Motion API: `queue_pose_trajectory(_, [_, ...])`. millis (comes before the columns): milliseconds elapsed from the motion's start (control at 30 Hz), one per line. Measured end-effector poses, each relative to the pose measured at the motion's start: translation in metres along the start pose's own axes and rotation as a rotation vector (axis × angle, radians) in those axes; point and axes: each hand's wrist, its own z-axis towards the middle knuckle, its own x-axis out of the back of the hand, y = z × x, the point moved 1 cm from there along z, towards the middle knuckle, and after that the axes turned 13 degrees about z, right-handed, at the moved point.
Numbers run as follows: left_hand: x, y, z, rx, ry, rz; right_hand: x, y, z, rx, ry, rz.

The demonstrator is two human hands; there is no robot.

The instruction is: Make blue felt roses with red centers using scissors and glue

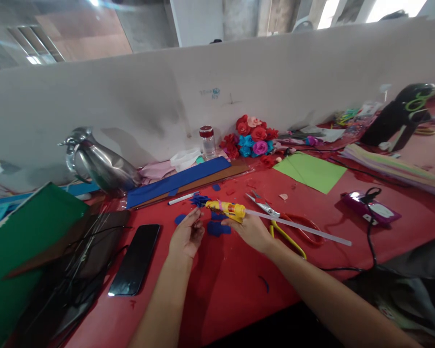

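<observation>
A yellow glue gun (pixel 226 209) with a long translucent glue stick (pixel 311 229) sticking out of its back is gripped in my right hand (pixel 252 232). Its nozzle points left at a small dark blue paper flower (pixel 200 200). Just below that flower is my left hand (pixel 189 233), its fingers curled and pinched together; the stem or wire between them is too small to make out. Blue paper pieces (pixel 217 228) lie on the red table under the glue gun. A white marker (pixel 181 198) rests behind my left hand.
Red-handled scissors (pixel 302 227) and a yellow-handled tool (pixel 288 239) lie right of my right hand. A black phone (pixel 136 260) is at left. Behind stand a steel jug (pixel 101 162), a jar (pixel 207 142) and paper flowers (pixel 253 137). Green paper (pixel 310 171) lies back right.
</observation>
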Motion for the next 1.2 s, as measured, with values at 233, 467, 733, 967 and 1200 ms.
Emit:
queue_pose_trajectory(233, [-0.0012,0.0008,-0.0017,0.013,-0.019,-0.034,0.0013,-0.0036,0.0003,0.007,0.034,0.018])
queue_pose_trajectory(467, [-0.0021,0.0031,-0.004,0.028,0.0,-0.061,0.0019,-0.007,-0.0005,0.009,0.027,0.001])
queue_pose_trajectory(733, [-0.0029,0.0039,-0.0048,0.029,-0.012,-0.068,0.0006,-0.0057,-0.0009,-0.004,-0.009,-0.07])
queue_pose_trajectory(967, [-0.0054,0.0036,-0.0078,0.031,-0.016,-0.035,0.0012,-0.0047,0.0002,0.043,-0.029,-0.063])
queue_pose_trajectory(1200, [-0.0063,0.0037,-0.0081,0.026,-0.015,-0.036,0.003,-0.0065,-0.0008,0.054,0.021,-0.09])
